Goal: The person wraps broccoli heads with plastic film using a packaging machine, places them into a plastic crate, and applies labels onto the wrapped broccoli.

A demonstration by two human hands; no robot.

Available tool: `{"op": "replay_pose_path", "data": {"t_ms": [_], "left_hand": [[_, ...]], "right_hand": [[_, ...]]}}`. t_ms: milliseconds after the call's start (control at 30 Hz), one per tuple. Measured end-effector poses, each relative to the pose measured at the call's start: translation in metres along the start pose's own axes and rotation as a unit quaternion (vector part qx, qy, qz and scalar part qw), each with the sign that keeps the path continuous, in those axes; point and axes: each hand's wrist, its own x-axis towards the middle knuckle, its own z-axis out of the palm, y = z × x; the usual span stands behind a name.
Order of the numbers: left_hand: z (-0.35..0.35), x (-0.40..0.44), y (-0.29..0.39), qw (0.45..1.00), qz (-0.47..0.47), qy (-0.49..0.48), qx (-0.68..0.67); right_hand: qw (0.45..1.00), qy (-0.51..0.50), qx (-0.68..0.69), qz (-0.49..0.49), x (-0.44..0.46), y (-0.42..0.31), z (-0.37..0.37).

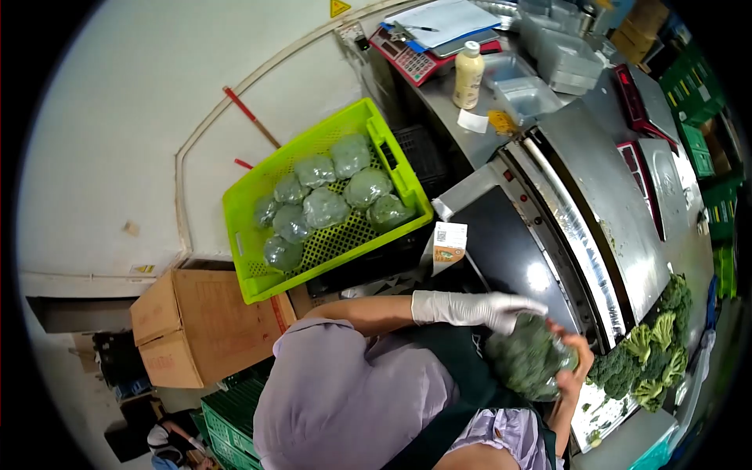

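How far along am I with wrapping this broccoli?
Partway, it seems. About nine wrapped heads already sit in the lime crate. Your bare right hand holds another head, with shiny film showing, and your gloved left hand is at it. Unwrapped broccoli remains piled on the counter.

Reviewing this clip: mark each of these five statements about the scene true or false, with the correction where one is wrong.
1. The lime-green crate holds several wrapped heads. True.
2. The gloved hand is gripping the crate's rim. False: it is at the broccoli head in front of the person.
3. The bare hand is at that same broccoli head. True.
4. The pen lies on the cardboard box. False: the pen lies on white paper on the clipboard.
5. The pale yellow bottle lies on its side. False: it stands upright.
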Motion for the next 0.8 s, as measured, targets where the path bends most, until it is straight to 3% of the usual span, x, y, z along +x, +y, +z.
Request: {"op": "replay_pose_path", "data": {"t_ms": [67,100,133,167,233,267,333,400,467,533,600,667,733,800], "left_hand": [[0.016,-0.006,-0.002,0.995,0.066,0.064,0.027],[0.016,-0.006,-0.006,0.99,0.047,0.132,0.018],[0.017,-0.008,0.0,0.984,0.068,0.166,0.011],[0.013,-0.012,0.003,0.975,0.081,0.204,0.018],[0.005,-0.024,0.015,0.958,0.118,0.261,0.004],[-0.002,-0.034,0.019,0.949,0.15,0.275,0.015],[-0.02,-0.061,0.022,0.928,0.186,0.32,0.034],[-0.025,-0.098,0.036,0.88,0.227,0.417,-0.029],[-0.043,-0.153,0.048,0.82,0.239,0.521,-0.002],[-0.095,-0.231,0.04,0.781,0.198,0.576,0.139],[-0.098,-0.277,0.056,0.763,0.101,0.607,0.199],[-0.12,-0.315,0.051,0.738,-0.013,0.646,0.194],[-0.13,-0.322,0.055,0.759,-0.082,0.624,0.164],[-0.129,-0.313,0.064,0.714,-0.15,0.675,0.116]], "right_hand": [[0.998,0.053,0.019,0.028,0.011,0.015,0.001],[0.998,0.05,-0.011,0.03,0.022,0.013,0.003],[0.998,0.049,-0.039,0.03,0.036,0.008,0.01],[0.997,0.046,0.021,0.052,0.051,0.003,0.024],[0.995,0.043,-0.045,0.075,0.072,0.006,0.033],[0.994,0.0,-0.093,0.05,0.084,-0.011,0.056],[0.998,-0.037,-0.037,-0.031,0.103,-0.005,0.084],[0.998,-0.056,-0.043,-0.003,0.105,-0.005,0.087],[0.993,-0.067,-0.089,0.043,0.101,-0.002,0.078],[0.991,-0.056,-0.065,0.098,0.093,0.003,0.072],[0.988,-0.049,-0.028,0.143,0.085,0.017,0.063],[0.982,-0.041,0.009,0.183,0.078,0.03,0.06],[0.971,-0.058,0.011,0.231,0.073,0.037,0.06],[0.963,-0.087,-0.029,0.254,0.071,0.038,0.066]]}}
